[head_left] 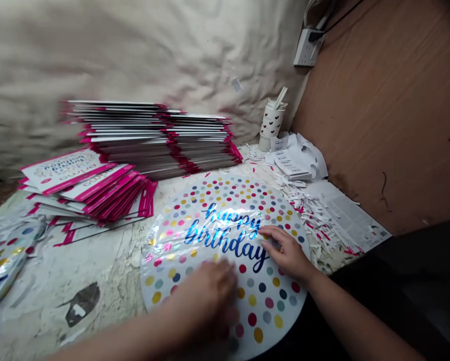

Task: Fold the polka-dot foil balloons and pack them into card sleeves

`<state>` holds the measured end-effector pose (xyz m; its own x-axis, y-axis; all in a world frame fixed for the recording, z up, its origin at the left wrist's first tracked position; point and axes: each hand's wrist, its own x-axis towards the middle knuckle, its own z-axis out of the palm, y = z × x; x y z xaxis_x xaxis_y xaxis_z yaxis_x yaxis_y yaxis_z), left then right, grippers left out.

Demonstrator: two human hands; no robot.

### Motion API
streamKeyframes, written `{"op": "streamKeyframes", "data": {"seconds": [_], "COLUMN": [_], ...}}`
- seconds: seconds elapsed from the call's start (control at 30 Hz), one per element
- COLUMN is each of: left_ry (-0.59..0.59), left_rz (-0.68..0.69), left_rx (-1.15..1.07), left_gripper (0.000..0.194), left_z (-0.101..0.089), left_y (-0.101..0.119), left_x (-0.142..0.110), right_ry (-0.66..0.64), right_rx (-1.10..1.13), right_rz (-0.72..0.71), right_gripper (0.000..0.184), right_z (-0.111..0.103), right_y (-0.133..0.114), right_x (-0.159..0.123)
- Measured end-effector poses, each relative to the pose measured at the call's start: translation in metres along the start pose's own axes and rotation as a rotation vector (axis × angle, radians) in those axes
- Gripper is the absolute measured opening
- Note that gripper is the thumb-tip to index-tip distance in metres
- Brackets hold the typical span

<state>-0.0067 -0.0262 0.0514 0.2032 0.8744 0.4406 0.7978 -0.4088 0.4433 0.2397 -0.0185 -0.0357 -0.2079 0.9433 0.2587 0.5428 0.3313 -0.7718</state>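
A large round flat foil balloon [195, 220], white with coloured dots and shiny blue "happy birthday" lettering, lies spread on the table in front of me. My right hand [285, 253] rests on its right side beside the lettering, with thumb and fingers apart. My left hand [213, 288] is over the lower middle of the balloon. Motion blurs its fingers, so I cannot make out whether they hold anything. A similar dotted item [10, 260] with blue lettering lies at the far left, partly cut off by the frame.
Tall stacks of pink-edged white packages [135, 135] stand against the wall, with a looser fanned pile [93, 190] in front. A heart-patterned cup [272, 123], label strips [290, 163] and paper scraps [315, 220] are at the right, by a brown board [390, 115]. A power strip [307, 47] hangs above.
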Motion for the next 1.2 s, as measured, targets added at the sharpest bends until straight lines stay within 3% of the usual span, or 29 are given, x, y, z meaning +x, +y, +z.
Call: {"op": "streamKeyframes", "data": {"seconds": [0.1, 0.17, 0.23, 0.4, 0.53, 0.63, 0.73, 0.8, 0.87, 1.0, 1.07, 1.13, 1.2], "left_ry": [-0.267, -0.357, -0.367, -0.416, -0.483, -0.696, -0.962, -1.081, -1.082, -0.928, -0.924, -0.972, -0.992], "left_rz": [0.559, 0.766, 0.777, 0.774, 0.631, 0.250, -0.224, -0.416, -0.537, -0.685, -0.701, -0.663, -0.519], "left_rx": [0.074, 0.171, 0.213, 0.185, 0.043, -0.151, -0.381, -0.559, -0.695, -0.772, -0.781, -0.775, -0.639], "left_gripper": [0.026, 0.034, 0.036, 0.032, 0.027, 0.021, 0.012, 0.018, 0.023, 0.037, 0.039, 0.034, 0.026], "left_z": [0.031, 0.039, 0.039, 0.033, 0.033, 0.031, 0.028, 0.028, 0.030, 0.038, 0.040, 0.035, 0.022], "left_y": [0.012, 0.009, 0.005, 0.009, 0.015, 0.014, 0.007, -0.001, -0.006, -0.004, 0.001, 0.003, -0.001], "left_x": [-0.096, -0.127, -0.135, -0.122, -0.118, -0.105, -0.080, -0.064, -0.054, -0.047, -0.046, -0.046, -0.050], "right_ry": [0.032, 0.036, 0.035, -0.024, -0.230, -0.386, -0.683, -0.874, -0.957, -0.924, -0.857, -0.797, -0.746], "right_rx": [-0.030, -0.043, -0.061, -0.233, -0.289, -0.132, 0.103, 0.145, 0.102, -0.022, -0.063, -0.040, 0.062], "right_rz": [-0.032, -0.055, -0.077, -0.125, 0.002, 0.008, -0.060, -0.069, -0.048, -0.043, -0.046, -0.023, 0.026], "right_gripper": [0.022, 0.020, 0.019, 0.033, 0.050, 0.040, 0.030, 0.033, 0.034, 0.028, 0.026, 0.026, 0.023], "right_z": [0.010, 0.011, 0.010, 0.010, 0.005, -0.003, -0.011, -0.014, -0.014, -0.005, 0.001, 0.008, 0.011], "right_y": [0.003, 0.005, 0.004, 0.001, 0.000, -0.011, -0.034, -0.052, -0.065, -0.078, -0.078, -0.075, -0.069], "right_x": [-0.003, -0.004, -0.006, 0.003, 0.027, 0.032, 0.016, 0.003, -0.005, -0.009, -0.009, -0.011, -0.013]}}
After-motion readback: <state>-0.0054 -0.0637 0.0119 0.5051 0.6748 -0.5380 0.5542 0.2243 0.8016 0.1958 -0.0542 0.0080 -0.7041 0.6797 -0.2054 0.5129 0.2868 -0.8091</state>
